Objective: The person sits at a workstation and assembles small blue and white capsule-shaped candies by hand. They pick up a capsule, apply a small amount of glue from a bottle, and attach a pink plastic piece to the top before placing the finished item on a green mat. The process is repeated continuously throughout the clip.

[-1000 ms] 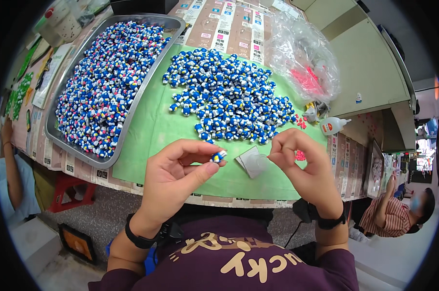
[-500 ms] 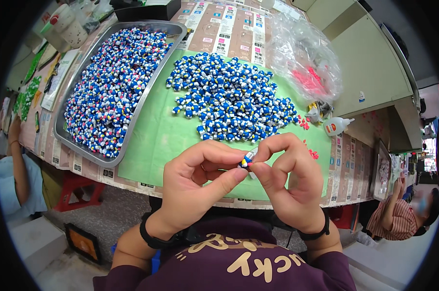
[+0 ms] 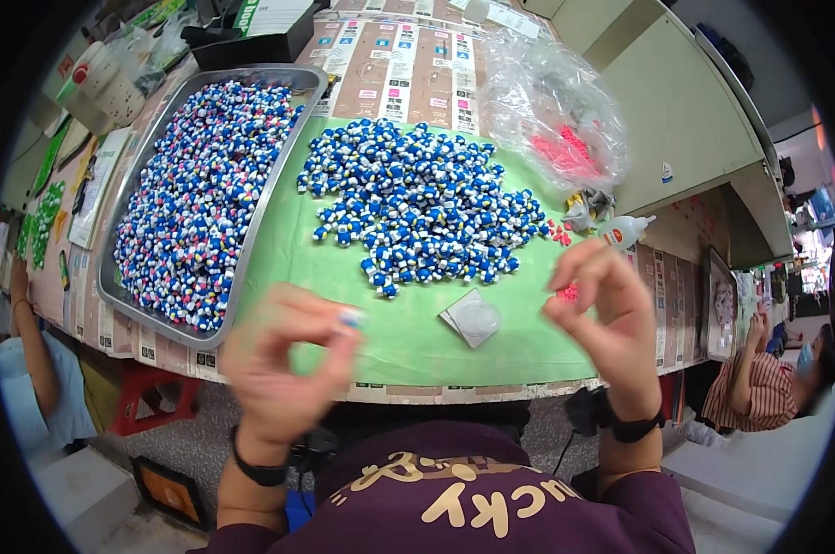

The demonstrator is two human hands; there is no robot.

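Observation:
My left hand (image 3: 293,360), blurred by motion, pinches a small blue-and-white figurine (image 3: 350,317) between thumb and forefinger, over the left front of the green sheet (image 3: 399,355). My right hand (image 3: 611,323) is raised at the right front, thumb and forefinger apart with nothing visible between them. Behind its fingertips lie small pink pieces (image 3: 567,293). On the sheet between my hands sits a clear round dish (image 3: 476,319) on a small pale square. A broad pile of blue-and-white figurines (image 3: 426,198) with yellow bits spreads beyond.
A metal tray (image 3: 274,189) full of similar figurines with pink bits stands left. At the right are a white squeeze bottle (image 3: 626,231), a clear plastic bag (image 3: 565,92) with pink pieces, and a cabinet (image 3: 685,120). People sit on both sides.
My hands have parted from their shared hold on the figurine. The left moved leftward with it; the right moved rightward towards the pink pieces. The clear dish has come into full view.

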